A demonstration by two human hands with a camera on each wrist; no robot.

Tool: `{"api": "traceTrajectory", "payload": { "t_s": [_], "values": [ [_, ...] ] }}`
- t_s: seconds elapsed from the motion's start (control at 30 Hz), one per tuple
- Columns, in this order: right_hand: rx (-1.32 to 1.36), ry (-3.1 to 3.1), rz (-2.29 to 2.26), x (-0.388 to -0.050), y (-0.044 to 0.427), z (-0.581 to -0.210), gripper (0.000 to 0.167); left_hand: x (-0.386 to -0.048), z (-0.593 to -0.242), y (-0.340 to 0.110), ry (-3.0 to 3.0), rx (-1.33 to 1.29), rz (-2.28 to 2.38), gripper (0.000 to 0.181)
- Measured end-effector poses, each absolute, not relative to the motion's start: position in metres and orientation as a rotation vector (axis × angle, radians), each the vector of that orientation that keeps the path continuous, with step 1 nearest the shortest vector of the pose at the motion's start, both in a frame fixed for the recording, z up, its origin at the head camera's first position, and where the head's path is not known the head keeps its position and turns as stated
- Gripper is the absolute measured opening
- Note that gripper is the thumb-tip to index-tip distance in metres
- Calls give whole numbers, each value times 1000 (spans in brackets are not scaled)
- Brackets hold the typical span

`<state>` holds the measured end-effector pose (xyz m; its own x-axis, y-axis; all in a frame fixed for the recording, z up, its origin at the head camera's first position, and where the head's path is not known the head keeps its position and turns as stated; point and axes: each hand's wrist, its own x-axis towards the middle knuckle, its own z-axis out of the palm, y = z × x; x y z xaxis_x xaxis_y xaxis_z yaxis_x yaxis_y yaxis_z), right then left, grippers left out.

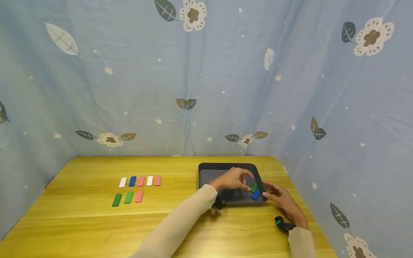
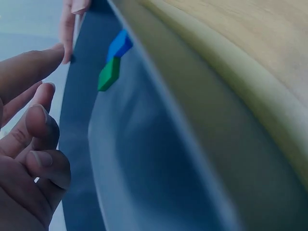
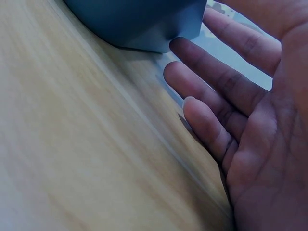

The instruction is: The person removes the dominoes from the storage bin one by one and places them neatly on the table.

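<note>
My left hand [image 1: 233,178] hovers above the dark tray [image 1: 227,166], thumb and fingers apart with nothing between them. Just past its fingertips, a green tile [image 1: 254,187] and a blue tile [image 1: 256,195] lie in the tray's right end. The left wrist view shows the green tile [image 2: 109,74] touching the blue tile [image 2: 119,45], both clear of the hand [image 2: 33,154]. At the tray's right side is my right hand [image 1: 284,201], thumb and fingertips at the rim. The right wrist view has its fingers [image 3: 221,79] loosely extended beside the tray's outer wall [image 3: 144,29].
On the left of the wooden table [image 1: 96,229], several tiles lie in two rows, including a white tile [image 1: 123,182], a dark green tile [image 1: 117,200] and a pink tile [image 1: 139,196]. A patterned curtain [image 1: 145,79] encloses the back and sides.
</note>
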<state>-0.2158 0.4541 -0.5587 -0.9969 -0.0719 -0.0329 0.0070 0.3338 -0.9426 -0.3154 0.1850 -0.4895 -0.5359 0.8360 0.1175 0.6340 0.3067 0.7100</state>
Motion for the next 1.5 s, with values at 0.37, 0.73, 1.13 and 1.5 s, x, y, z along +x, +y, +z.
{"api": "traceTrajectory", "payload": {
  "t_s": [0.37,0.73,1.13,1.5],
  "values": [
    [-111,2511,-1778,-216,448,-562,57,-314,-508,193,2315,1209,984,52],
    [-77,2509,-1793,-216,443,-559,59,-314,-517,203,2377,1162,870,68],
    [-129,2520,-1789,-215,446,-558,59,-309,-512,209,2460,1123,737,59],
    [-126,2528,-1803,-212,452,-555,58,-310,-514,214,2446,1126,781,53]
  ]
}}
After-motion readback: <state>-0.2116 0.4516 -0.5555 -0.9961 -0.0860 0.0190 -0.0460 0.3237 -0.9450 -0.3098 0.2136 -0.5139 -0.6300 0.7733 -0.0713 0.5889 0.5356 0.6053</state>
